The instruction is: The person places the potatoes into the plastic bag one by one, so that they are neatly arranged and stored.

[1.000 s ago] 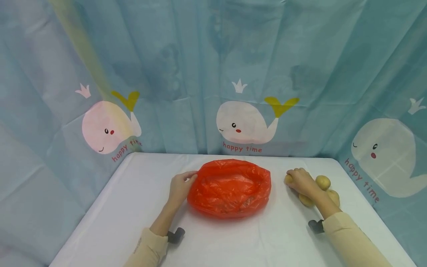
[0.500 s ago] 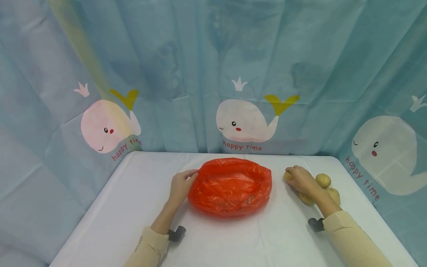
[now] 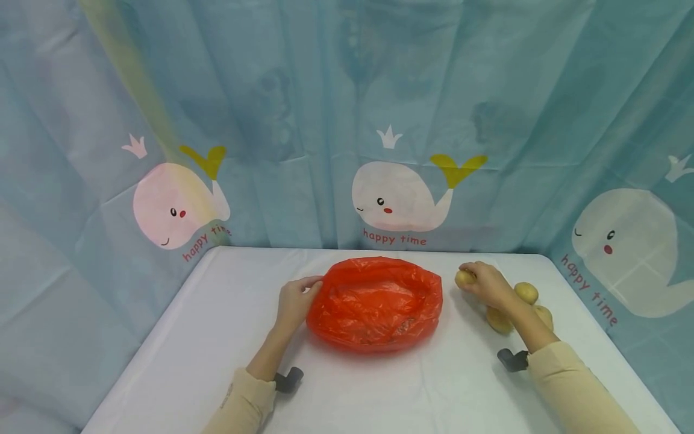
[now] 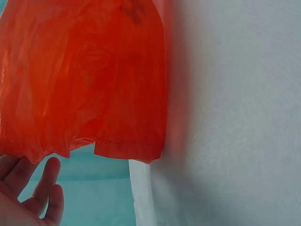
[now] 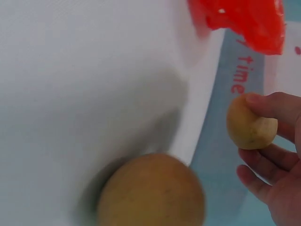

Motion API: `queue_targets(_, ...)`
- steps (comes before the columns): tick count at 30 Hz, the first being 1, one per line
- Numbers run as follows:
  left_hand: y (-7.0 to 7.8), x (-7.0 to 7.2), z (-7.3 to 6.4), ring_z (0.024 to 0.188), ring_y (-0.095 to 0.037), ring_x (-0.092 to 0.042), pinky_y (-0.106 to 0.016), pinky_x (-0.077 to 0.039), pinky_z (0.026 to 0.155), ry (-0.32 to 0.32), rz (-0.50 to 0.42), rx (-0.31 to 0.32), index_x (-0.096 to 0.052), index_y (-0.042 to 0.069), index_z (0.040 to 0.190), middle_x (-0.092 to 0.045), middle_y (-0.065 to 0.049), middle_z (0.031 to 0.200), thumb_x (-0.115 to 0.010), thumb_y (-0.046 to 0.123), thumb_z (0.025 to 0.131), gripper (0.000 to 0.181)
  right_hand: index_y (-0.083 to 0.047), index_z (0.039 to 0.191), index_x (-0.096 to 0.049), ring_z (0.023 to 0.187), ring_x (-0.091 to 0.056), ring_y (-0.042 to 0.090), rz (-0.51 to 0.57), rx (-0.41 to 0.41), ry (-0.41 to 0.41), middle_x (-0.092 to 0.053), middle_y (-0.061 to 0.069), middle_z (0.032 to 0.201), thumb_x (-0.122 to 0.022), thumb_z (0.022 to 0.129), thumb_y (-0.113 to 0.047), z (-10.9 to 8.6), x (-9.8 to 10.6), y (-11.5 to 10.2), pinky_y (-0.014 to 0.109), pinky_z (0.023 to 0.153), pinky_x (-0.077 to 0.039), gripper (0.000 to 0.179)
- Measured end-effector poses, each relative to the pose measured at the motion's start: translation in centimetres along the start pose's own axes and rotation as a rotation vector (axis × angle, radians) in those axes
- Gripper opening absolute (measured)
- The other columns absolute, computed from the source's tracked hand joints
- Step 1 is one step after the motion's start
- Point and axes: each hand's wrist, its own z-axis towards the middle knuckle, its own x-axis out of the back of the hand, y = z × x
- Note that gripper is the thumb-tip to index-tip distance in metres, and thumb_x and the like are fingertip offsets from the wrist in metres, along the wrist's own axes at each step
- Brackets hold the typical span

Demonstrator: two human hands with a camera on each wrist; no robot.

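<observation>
A red plastic bag (image 3: 374,307) stands on the white table with its mouth spread. At its left rim my left hand (image 3: 295,304) pinches the plastic between thumb and forefinger; the other fingers (image 4: 48,181) spread loosely below the bag in the left wrist view. To the bag's right, my right hand (image 3: 490,286) holds a small potato (image 5: 249,123) between thumb and fingers, lifted off the table. Beneath and beside the right forearm lie several more potatoes, including one (image 3: 526,293) behind the wrist and another (image 3: 499,320) partly covered by the arm.
The white-covered table (image 3: 379,392) ends at a blue curtain (image 3: 303,90) printed with whales, which hangs behind and on both sides. A dark camera mount (image 3: 289,380) sits on the left wrist and another mount (image 3: 512,360) on the right.
My right hand has raised the potato and moved slightly left and away from the others, toward the bag. The left hand stays at the bag's rim.
</observation>
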Motion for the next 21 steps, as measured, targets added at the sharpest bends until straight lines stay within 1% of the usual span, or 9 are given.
queue_targets(4,-0.1,0.0,0.0,0.116,-0.029,-0.062,-0.052,-0.049,0.101,0.007,0.017,-0.017,-0.072,0.011,0.116,-0.073,-0.009,0.114,-0.062,0.026,0.096,0.027,0.005,0.127,-0.058,0.096,-0.057,0.033,0.05,-0.033,-0.011,-0.061,0.025,0.118,-0.07,0.088,-0.013,0.2,0.4,-0.9,0.052,0.089,-0.052,0.045)
queue_targets(7,-0.1,0.0,0.1,0.115,-0.029,-0.063,-0.052,-0.05,0.101,0.015,0.022,-0.029,-0.072,0.011,0.116,-0.073,-0.009,0.114,-0.062,0.025,0.096,0.027,0.004,0.128,-0.057,0.099,-0.057,0.034,0.068,-0.039,-0.011,-0.06,0.026,0.122,-0.069,0.089,-0.016,0.3,0.8,-1.7,0.052,0.09,-0.052,0.046)
queue_targets(10,0.0,0.0,0.2,0.115,-0.03,-0.063,-0.052,-0.05,0.101,0.025,0.016,-0.041,-0.073,0.01,0.115,-0.073,-0.009,0.113,-0.062,0.025,0.095,0.027,0.004,0.127,-0.059,0.099,-0.058,0.035,0.063,-0.014,0.006,-0.062,0.025,0.121,-0.07,0.088,-0.018,0.6,0.9,-2.4,0.052,0.088,-0.052,0.046)
queue_targets(14,0.0,-0.1,0.2,0.114,-0.03,-0.064,-0.052,-0.05,0.1,0.03,0.01,-0.054,-0.073,0.009,0.114,-0.074,-0.01,0.111,-0.062,0.025,0.095,0.027,0.005,0.123,-0.061,0.095,-0.059,0.033,0.068,0.03,0.034,-0.065,0.024,0.114,-0.072,0.085,-0.016,0.8,1.0,-3.3,0.048,0.083,-0.052,0.045)
queue_targets(19,-0.1,-0.2,0.1,0.115,-0.029,-0.063,-0.051,-0.05,0.101,0.021,0.005,-0.031,-0.073,0.01,0.115,-0.073,-0.009,0.113,-0.062,0.026,0.096,0.027,0.004,0.125,-0.06,0.095,-0.058,0.031,0.105,0.017,0.012,-0.064,0.022,0.113,-0.073,0.085,-0.016,1.1,1.0,-4.7,0.043,0.081,-0.054,0.047)
queue_targets(21,-0.1,-0.3,0.0,0.115,-0.029,-0.063,-0.051,-0.05,0.101,0.02,0.004,-0.02,-0.073,0.011,0.115,-0.073,-0.008,0.113,-0.061,0.026,0.096,0.027,0.004,0.126,-0.06,0.096,-0.058,0.031,0.115,0.02,0.006,-0.064,0.021,0.114,-0.072,0.085,-0.017,1.3,1.0,-5.2,0.043,0.082,-0.055,0.047)
